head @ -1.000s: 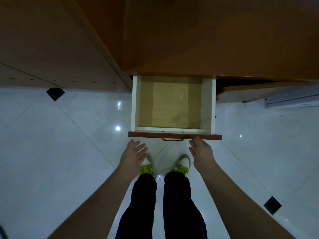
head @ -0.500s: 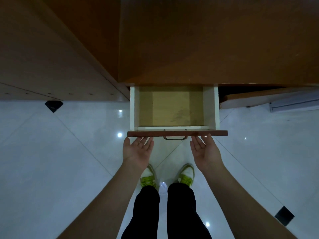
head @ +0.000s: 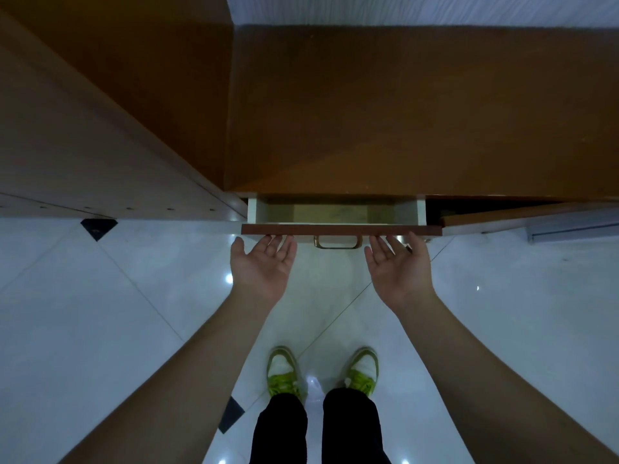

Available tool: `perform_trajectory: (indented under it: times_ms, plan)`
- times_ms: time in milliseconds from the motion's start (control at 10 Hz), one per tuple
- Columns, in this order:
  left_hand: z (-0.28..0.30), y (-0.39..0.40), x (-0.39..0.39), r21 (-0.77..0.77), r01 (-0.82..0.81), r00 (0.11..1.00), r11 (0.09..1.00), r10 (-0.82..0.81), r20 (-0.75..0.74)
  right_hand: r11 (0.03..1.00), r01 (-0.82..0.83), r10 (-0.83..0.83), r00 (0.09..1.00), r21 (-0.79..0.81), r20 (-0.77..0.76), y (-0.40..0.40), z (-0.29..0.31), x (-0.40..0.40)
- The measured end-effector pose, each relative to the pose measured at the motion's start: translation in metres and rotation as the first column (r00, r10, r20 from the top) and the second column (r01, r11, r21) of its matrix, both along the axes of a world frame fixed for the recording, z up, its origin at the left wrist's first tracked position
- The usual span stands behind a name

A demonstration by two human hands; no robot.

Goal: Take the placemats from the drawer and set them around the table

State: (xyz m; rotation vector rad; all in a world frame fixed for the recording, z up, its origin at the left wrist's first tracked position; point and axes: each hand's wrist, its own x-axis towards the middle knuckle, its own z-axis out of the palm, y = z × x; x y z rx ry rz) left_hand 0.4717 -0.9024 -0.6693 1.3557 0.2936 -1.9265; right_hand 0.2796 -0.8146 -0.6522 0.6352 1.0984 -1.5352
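Note:
A drawer [head: 341, 230] with a dark red-brown front, white sides and a brass handle [head: 337, 242] juts only slightly out of the brown wooden cabinet [head: 402, 112]. What shows of its pale wooden bottom is bare; I see no placemats. My left hand [head: 263, 264] and my right hand [head: 398, 264] are held flat with straight fingers, fingertips pressed against the drawer front on either side of the handle. Neither hand holds anything.
The cabinet top overhangs the drawer. A lighter wooden panel [head: 83, 145] runs along the left. The floor [head: 117, 313] is glossy white tile with small black diamond insets. My feet in green shoes [head: 321, 373] stand below the drawer.
Both hands moved forward onto the drawer front and pushed it in. The drawer has gone from well open to nearly closed. My view shifted towards the cabinet.

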Motion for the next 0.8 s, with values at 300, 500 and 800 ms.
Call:
perform_trajectory:
  times_ms: [300, 500, 800]
  plan:
    - [-0.002, -0.041, -0.020, -0.060, 0.013, 0.999, 0.998, -0.015, -0.034, 0.996, 0.062, -0.061, 0.998, -0.069, 0.014, -0.041, -0.009, -0.017]
    - [-0.003, -0.051, -0.026, -0.083, 0.018, 0.999, 0.996, -0.021, -0.043, 0.994, 0.074, -0.071, 0.997, -0.079, 0.042, -0.052, -0.013, -0.027]
    - [0.002, -0.047, -0.019, -0.104, 0.096, 0.991, 0.990, -0.105, -0.080, 0.997, -0.054, 0.057, 0.997, -0.047, 0.046, -0.044, -0.007, -0.032]
